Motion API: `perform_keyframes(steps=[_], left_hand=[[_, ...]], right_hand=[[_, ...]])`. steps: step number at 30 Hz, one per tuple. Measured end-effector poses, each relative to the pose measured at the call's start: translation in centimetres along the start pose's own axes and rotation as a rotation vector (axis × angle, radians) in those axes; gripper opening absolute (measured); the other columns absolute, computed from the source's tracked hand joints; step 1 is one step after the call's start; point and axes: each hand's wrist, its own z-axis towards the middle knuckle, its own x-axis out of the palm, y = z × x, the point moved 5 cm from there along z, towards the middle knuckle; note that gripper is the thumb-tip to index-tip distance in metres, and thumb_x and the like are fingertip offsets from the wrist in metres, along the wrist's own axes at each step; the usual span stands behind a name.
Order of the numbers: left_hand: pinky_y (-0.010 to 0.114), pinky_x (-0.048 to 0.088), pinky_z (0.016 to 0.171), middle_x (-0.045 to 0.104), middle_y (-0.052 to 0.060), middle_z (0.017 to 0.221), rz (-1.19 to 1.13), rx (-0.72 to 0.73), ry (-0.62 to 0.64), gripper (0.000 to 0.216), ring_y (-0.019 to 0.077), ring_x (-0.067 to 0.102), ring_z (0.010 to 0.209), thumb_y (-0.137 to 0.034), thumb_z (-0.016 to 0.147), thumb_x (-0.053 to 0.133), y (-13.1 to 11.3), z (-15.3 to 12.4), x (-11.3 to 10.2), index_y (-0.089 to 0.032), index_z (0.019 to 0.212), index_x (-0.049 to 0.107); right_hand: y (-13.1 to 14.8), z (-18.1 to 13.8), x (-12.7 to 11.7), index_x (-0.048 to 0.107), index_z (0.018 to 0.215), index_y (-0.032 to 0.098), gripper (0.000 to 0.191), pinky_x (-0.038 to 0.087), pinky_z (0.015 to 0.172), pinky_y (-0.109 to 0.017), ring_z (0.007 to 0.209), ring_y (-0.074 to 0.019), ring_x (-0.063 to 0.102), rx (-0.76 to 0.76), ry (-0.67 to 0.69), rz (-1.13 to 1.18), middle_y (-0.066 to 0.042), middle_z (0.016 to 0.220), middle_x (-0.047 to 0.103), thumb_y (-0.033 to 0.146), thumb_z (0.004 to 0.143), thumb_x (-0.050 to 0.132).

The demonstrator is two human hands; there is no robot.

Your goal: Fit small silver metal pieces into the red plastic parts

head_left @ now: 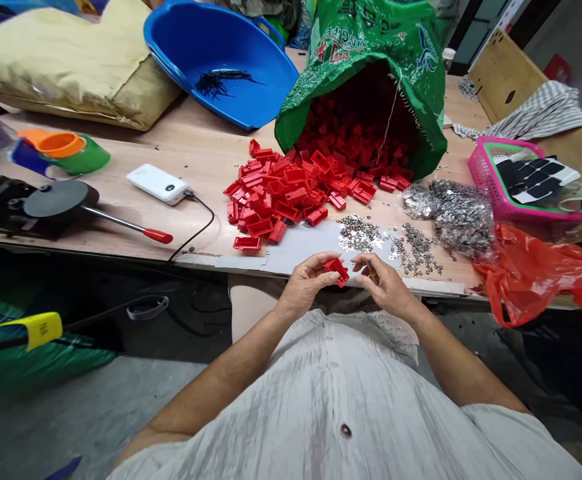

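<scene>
My left hand grips a small red plastic case between thumb and fingers, its hollow side facing up. Close by on the right, my right hand is curled around a thin brass-coloured tool, partly hidden by the fingers; its kind is unclear. The right thumb and forefinger point toward the case, with a small gap to it. Just beyond both hands lies a pile of small flat metal pieces. More metal pieces are scattered to the right. A heap of red cases spreads further back.
Red cases spill from a green sack. Behind stand a blue basin and a brown bag. At left are a white power bank and a red-tipped lever. Bagged metal parts, a pink basket and a red bag sit right.
</scene>
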Motion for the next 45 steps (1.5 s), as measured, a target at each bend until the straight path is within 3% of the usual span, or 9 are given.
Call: perform_keyframes(steps=[3, 7, 13, 27, 35, 40, 45], left_hand=[[0.029, 0.052, 0.084, 0.069, 0.006, 0.110, 0.173, 0.123, 0.051, 0.038, 0.0153, 0.065, 0.090, -0.021, 0.068, 0.081, -0.5, 0.7, -0.6, -0.020, 0.104, 0.066], [0.030, 0.050, 0.088, 0.069, 0.006, 0.104, 0.479, 0.219, 0.069, 0.036, 0.0176, 0.065, 0.093, -0.022, 0.069, 0.080, -1.1, 1.8, -1.7, -0.018, 0.102, 0.066], [0.029, 0.046, 0.090, 0.074, 0.004, 0.100, 0.780, 0.187, 0.085, 0.033, 0.0196, 0.066, 0.091, -0.025, 0.070, 0.077, -1.3, 2.7, -2.1, -0.023, 0.103, 0.074], [0.028, 0.046, 0.084, 0.075, 0.004, 0.098, 0.795, 0.214, 0.128, 0.034, 0.0209, 0.067, 0.088, -0.026, 0.069, 0.078, -1.3, 3.1, -2.2, -0.023, 0.102, 0.075], [0.029, 0.046, 0.082, 0.076, 0.003, 0.094, 0.768, 0.199, 0.127, 0.028, 0.0212, 0.066, 0.084, -0.023, 0.069, 0.075, -1.2, 3.1, -2.1, -0.024, 0.098, 0.075], [0.029, 0.046, 0.081, 0.075, 0.002, 0.089, 0.774, 0.193, 0.100, 0.028, 0.0195, 0.065, 0.082, -0.024, 0.068, 0.077, -1.1, 3.0, -2.0, -0.024, 0.096, 0.074], [0.028, 0.047, 0.084, 0.072, 0.003, 0.093, 0.507, 0.149, -0.022, 0.031, 0.0179, 0.063, 0.087, -0.023, 0.062, 0.083, -1.4, 2.2, -2.1, -0.021, 0.090, 0.071]], right_hand=[[-0.4, -0.1, 0.2, 0.056, 0.125, 0.025, 0.030, 0.048, 0.090, -0.035, 0.100, -0.0188, 0.056, -0.030, 0.000, -0.102, -0.008, 0.109, 0.056, 0.026, 0.099, 0.042], [-1.5, 0.0, 0.9, 0.061, 0.124, 0.023, 0.030, 0.050, 0.081, -0.034, 0.088, -0.0190, 0.059, -0.022, 0.013, -0.208, -0.006, 0.094, 0.059, 0.026, 0.097, 0.048], [-2.4, 0.8, 1.6, 0.068, 0.107, 0.022, 0.019, 0.049, 0.080, -0.032, 0.088, -0.0186, 0.065, -0.013, 0.002, -0.277, -0.006, 0.097, 0.071, 0.023, 0.094, 0.054], [-2.4, 1.5, 2.2, 0.068, 0.104, 0.020, 0.018, 0.050, 0.079, -0.031, 0.089, -0.0182, 0.066, -0.085, 0.029, -0.306, -0.006, 0.097, 0.070, 0.018, 0.093, 0.053], [-1.2, 1.8, 3.1, 0.067, 0.094, 0.022, 0.014, 0.048, 0.077, -0.030, 0.086, -0.0188, 0.064, 0.058, -0.023, -0.355, -0.005, 0.090, 0.069, 0.015, 0.091, 0.055], [-1.0, 2.0, 3.4, 0.065, 0.093, 0.021, 0.013, 0.046, 0.076, -0.031, 0.086, -0.0197, 0.063, 0.132, 0.012, -0.397, -0.006, 0.090, 0.067, 0.016, 0.092, 0.053], [-0.9, 1.2, 2.4, 0.058, 0.108, 0.021, 0.017, 0.046, 0.080, -0.031, 0.091, -0.0182, 0.061, 0.037, 0.014, -0.212, -0.007, 0.102, 0.065, 0.019, 0.095, 0.047]])
